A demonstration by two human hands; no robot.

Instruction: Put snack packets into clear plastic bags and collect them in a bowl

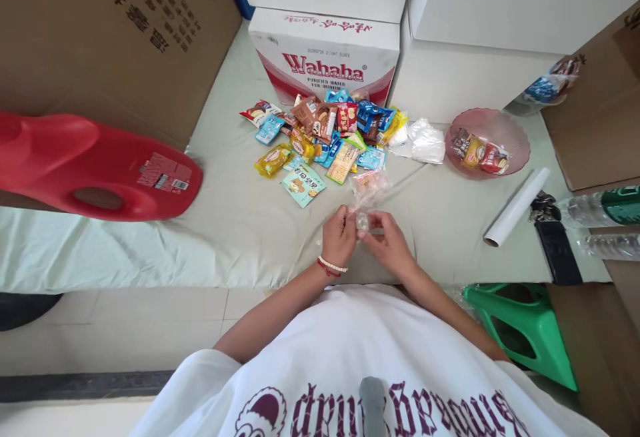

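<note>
Both my hands meet over the pale green cloth (240,224) near its front edge. My left hand (339,236), with a bead bracelet at the wrist, and my right hand (387,244) pinch a clear plastic bag (369,192) between them. The bag holds something pinkish and rises toward the snack pile (325,137). That pile of several small colourful snack packets lies just beyond my hands. A teal packet (303,184) is the nearest one on the left.
A pink bowl (510,132) with a few packets sits at right, beside crumpled clear bags (423,140). A white roll (516,207), keys, bottles (600,207), a red jug (95,167), a Wahaha box (325,57) and a green stool (525,327) surround the area.
</note>
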